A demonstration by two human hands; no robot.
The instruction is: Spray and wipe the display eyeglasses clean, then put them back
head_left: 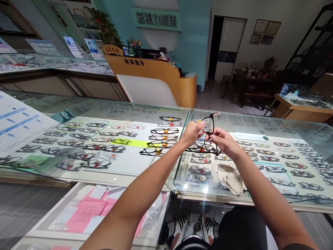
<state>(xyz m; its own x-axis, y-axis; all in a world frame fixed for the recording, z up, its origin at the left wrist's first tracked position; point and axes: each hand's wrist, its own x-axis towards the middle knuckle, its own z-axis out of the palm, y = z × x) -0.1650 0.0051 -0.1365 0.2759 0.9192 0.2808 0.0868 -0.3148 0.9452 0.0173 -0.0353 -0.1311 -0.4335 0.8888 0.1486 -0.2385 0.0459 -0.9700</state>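
Note:
A dark-framed pair of glasses (213, 124) is held up over the glass counter between my hands, tilted with one lens toward the top. My left hand (193, 133) is closed on its left side, thumb against the lens area. The fingers of my right hand (224, 141) pinch the lower part of the frame. Just beneath my hands, more dark glasses (201, 148) with small orange and red tags lie in a row. To the left, a column of similar tagged glasses (164, 131) runs away from me. A crumpled beige cloth item (231, 180) rests on the counter below my right hand.
Glass display counters (125, 177) hold many glasses on both sides. A printed sheet (20, 121) stands at the left. Below is an open drawer with pink papers (87, 211). A wooden cashier desk (153, 69) stands beyond the counter, and another display case (301, 100) is at the right.

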